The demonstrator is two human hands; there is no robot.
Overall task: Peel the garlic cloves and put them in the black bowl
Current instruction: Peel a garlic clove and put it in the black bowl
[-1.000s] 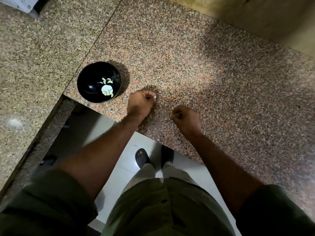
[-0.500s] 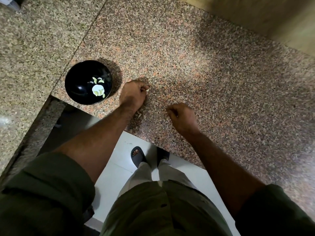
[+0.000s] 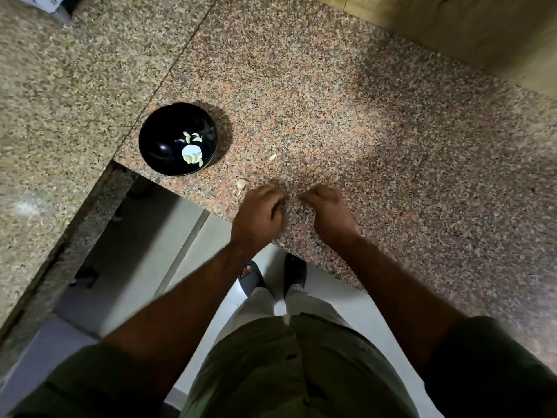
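Observation:
The black bowl [image 3: 164,132] stands on the granite counter [image 3: 346,122] near its front left corner, with a few peeled pale garlic cloves [image 3: 193,153] inside. One unpeeled clove [image 3: 241,184] lies on the counter just up-left of my left hand [image 3: 259,214]. A smaller pale piece [image 3: 272,156] lies farther back. My left hand and my right hand [image 3: 327,212] rest side by side at the counter's front edge. Their fingers are curled, with the fingertips facing each other across a small gap. Nothing shows in either hand; the palms are hidden.
A seam splits the counter into a reddish slab and a greyer slab [image 3: 60,86] on the left. A wooden wall [image 3: 482,31] runs along the back right. A white box corner [image 3: 51,4] sits far left. Below the edge are the white floor and my sandalled feet [image 3: 271,276].
My left hand has drawn back from beside the bowl to the front edge, next to my right hand. A pale piece now lies where its fingertips were.

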